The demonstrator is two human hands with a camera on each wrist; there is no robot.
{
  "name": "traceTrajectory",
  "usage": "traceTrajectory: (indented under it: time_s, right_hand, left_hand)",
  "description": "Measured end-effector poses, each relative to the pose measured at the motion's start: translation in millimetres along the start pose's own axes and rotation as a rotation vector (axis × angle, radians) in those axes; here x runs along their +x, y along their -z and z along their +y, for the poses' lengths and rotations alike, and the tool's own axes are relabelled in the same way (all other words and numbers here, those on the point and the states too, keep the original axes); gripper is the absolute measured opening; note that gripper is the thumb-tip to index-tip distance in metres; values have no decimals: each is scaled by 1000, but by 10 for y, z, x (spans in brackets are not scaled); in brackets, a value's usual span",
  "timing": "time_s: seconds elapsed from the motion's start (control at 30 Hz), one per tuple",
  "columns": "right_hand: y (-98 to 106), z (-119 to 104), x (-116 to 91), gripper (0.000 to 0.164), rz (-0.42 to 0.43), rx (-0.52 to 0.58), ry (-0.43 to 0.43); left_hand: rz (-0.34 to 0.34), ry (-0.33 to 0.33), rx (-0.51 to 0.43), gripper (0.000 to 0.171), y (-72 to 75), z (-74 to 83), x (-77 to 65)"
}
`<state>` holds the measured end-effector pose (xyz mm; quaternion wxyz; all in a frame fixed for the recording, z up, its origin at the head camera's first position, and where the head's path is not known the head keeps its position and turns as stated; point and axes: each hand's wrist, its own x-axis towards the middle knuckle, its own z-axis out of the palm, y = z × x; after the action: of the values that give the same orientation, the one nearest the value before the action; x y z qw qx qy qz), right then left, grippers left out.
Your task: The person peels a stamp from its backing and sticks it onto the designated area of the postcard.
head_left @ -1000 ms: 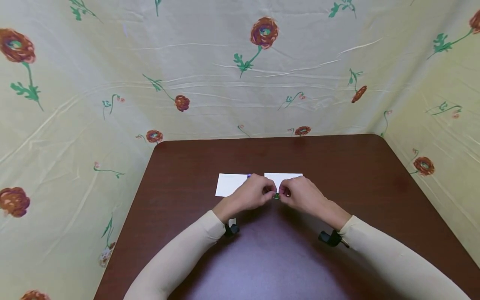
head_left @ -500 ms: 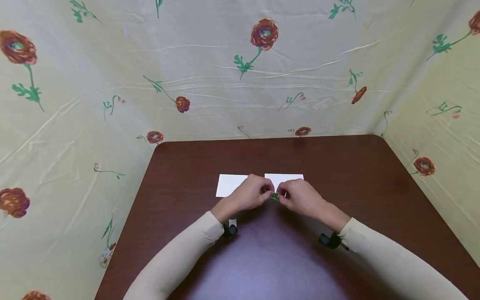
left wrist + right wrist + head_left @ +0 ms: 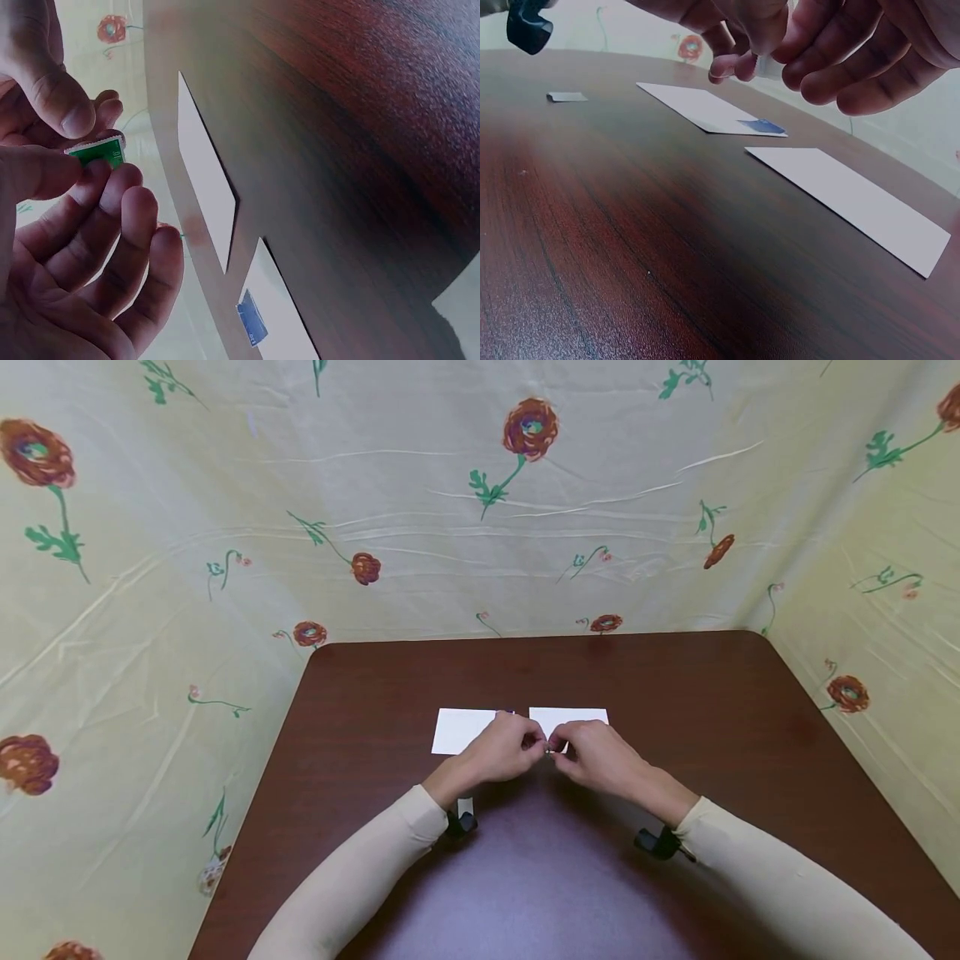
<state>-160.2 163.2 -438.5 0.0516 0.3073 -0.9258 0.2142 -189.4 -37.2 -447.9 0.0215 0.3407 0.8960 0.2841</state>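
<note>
Both hands meet above the middle of the brown table [image 3: 675, 710]. My left hand [image 3: 536, 745] pinches a small green stamp [image 3: 96, 154] between thumb and forefinger. The fingertips of my right hand [image 3: 560, 752] grip the same stamp from the other side. In the head view the stamp [image 3: 550, 750] is almost hidden between the fingers. Just behind the hands lie two white cards side by side, the left card [image 3: 457, 729] and the right card [image 3: 561, 718]. A blue stamp [image 3: 761, 126] is stuck on a corner of the left card.
A small white scrap of paper [image 3: 465, 806] lies by my left wrist. Flowered yellow cloth [image 3: 480, 527] hangs behind the table and on both sides. Black wrist mounts [image 3: 652, 842] sit on both sleeves.
The fingertips of both hands have drawn closer together around the green stamp, which now shows less in the head view. The cards have not moved.
</note>
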Motion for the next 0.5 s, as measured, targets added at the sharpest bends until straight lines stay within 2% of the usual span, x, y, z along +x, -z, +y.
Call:
traceTrajectory:
  time_s: [0.23, 0.5]
  right_hand:
    - [-13, 10, -10, 7, 12, 1, -12]
    - [-11, -3, -14, 9, 6, 9, -24]
  left_hand:
    - [-19, 20, -61, 16, 2, -5, -8]
    - [-3, 18, -30, 11, -11, -7, -8]
